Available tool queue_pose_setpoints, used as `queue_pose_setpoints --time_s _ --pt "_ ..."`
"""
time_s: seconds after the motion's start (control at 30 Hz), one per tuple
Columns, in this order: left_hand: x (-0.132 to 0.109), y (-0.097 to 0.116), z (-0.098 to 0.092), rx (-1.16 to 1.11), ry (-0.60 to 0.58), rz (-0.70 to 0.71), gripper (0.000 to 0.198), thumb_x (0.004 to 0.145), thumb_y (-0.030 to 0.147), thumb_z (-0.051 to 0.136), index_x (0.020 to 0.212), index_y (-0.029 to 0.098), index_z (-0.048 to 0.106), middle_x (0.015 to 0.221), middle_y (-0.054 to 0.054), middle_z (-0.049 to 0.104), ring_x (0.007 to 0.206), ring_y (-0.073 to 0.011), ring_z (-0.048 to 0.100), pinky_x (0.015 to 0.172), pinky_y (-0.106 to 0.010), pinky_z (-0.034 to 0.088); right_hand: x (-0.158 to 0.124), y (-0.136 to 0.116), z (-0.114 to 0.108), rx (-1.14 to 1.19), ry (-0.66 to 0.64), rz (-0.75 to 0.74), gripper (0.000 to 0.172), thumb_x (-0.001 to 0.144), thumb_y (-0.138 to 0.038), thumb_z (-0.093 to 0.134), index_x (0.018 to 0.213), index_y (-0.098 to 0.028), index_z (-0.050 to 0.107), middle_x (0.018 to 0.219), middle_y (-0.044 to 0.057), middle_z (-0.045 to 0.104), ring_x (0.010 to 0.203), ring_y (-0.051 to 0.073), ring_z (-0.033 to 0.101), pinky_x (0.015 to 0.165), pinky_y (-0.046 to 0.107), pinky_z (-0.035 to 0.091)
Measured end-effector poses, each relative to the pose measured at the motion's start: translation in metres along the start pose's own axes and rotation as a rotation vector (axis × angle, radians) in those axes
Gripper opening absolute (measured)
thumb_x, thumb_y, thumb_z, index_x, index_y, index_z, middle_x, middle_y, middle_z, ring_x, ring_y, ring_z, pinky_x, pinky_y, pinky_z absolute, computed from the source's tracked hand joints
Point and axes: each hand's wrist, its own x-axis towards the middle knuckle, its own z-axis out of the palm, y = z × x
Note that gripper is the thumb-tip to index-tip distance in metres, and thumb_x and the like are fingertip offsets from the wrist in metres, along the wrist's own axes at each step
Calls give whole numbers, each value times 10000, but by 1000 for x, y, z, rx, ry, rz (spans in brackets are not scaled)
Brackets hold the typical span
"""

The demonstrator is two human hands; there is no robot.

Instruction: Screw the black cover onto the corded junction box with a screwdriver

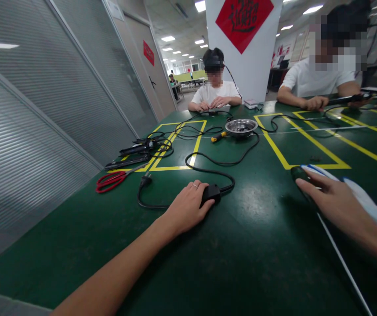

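My left hand is closed over a small black box on a power cord, pressing it to the green table. A two-pin plug lies left of that hand, at the end of the same cord. At the right, my right hand grips the dark handle of a long screwdriver; its thin metal shaft points down toward me. White and blue cloth, apparently work gloves, lies behind and beside the right hand.
Red-handled scissors and black parts with cables lie at the left. Further back are a metal bowl with small dark pieces and a yellow-black screwdriver. Two people in white shirts sit across the table, their hands on dark objects.
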Motion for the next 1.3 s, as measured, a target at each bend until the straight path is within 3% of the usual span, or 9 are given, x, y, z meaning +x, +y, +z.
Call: queue_pose_setpoints --time_s 0.3,0.5,0.63,0.73,0.87,0.93,1.0,1.07,1.3 --pt "1 1 -10 -117 114 -16 364 908 362 510 1220 177 483 1123 -91 515 1040 -247 529 938 -413 441 0 11 31 -534 -151 -263 622 840 -578 436 1325 -197 512 1024 129 639 863 286 609 759 454 479" --pt "-8 24 -17 -186 116 102 443 846 447 601 1200 196 511 1091 -84 531 1000 -252 524 903 -416 449 -19 -18 28 -534 24 -427 644 836 -591 442 1333 -183 485 1137 163 546 943 307 562 770 470 482" --pt "-19 45 -12 -345 20 254 525 815 521 622 1218 208 498 1104 -86 536 1008 -247 516 898 -400 446 -47 -52 27 -177 -375 -617 592 815 -486 574 1361 -322 414 1274 59 498 1118 228 517 946 395 448" --pt "-24 52 -8 -444 -47 289 538 819 522 622 1232 205 487 1072 -80 541 973 -221 532 868 -359 457 -61 -62 35 0 -600 -495 482 809 -451 598 1264 -323 507 1211 36 554 1107 214 536 956 396 452" --pt "-23 48 -9 -457 -58 301 589 840 599 535 1265 199 462 1133 -96 528 1022 -241 524 904 -384 449 -62 -56 41 363 -687 -200 484 798 -384 637 1255 -293 505 1212 36 573 1127 203 543 998 398 435" --pt "-19 40 -9 -347 26 208 573 884 587 455 1292 186 432 1201 -113 502 1098 -261 493 964 -417 412 -58 -49 41 579 -678 -39 472 812 -353 626 1258 -270 495 1273 50 549 1182 202 519 1028 387 414" --pt "-15 29 -7 -129 140 -43 528 907 548 434 1273 168 443 1200 -126 499 1117 -281 483 977 -451 392 -52 -42 40 774 -638 105 472 819 -346 617 1261 -243 489 1297 73 542 1205 210 511 1045 398 401" --pt "-12 17 -3 71 105 -257 539 891 564 450 1204 128 501 1117 -146 523 1033 -309 525 898 -476 434 -47 -39 41 923 -607 224 473 827 -364 599 1261 -211 492 1287 100 553 1200 224 521 1043 423 404" --pt "-7 -2 -1 14 -43 -223 433 889 561 460 1151 228 548 1088 -80 499 869 -230 605 771 -362 498 -28 -38 42 884 -539 429 506 866 -541 433 1195 -173 546 1204 147 612 1008 240 634 889 422 522"
